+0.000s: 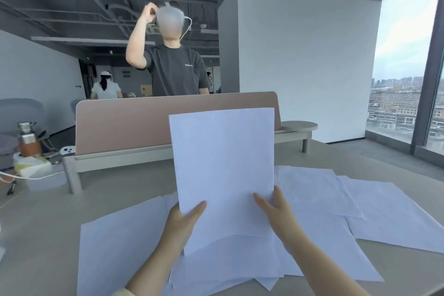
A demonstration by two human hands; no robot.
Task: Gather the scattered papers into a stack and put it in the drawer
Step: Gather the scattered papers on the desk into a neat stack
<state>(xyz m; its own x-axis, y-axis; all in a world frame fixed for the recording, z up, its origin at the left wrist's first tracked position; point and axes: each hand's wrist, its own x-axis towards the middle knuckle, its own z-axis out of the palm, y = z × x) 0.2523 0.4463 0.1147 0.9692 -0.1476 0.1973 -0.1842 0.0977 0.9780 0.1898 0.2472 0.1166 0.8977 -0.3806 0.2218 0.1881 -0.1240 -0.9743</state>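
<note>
Papers point(223, 163) held upright above desk point(36, 235), pinched at both lower edges: left hand point(183, 220) thumb in front, right hand point(276, 209) likewise. Loose sheets point(374, 209) spread below.

Held sheet point(223, 163) hides fingers of left hand point(182, 222), right hand point(276, 209) — papers point(120, 247) cropped below.

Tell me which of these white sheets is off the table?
The upright sheet, held by the left hand and right hand; the other sheets lie flat on the table.
</note>
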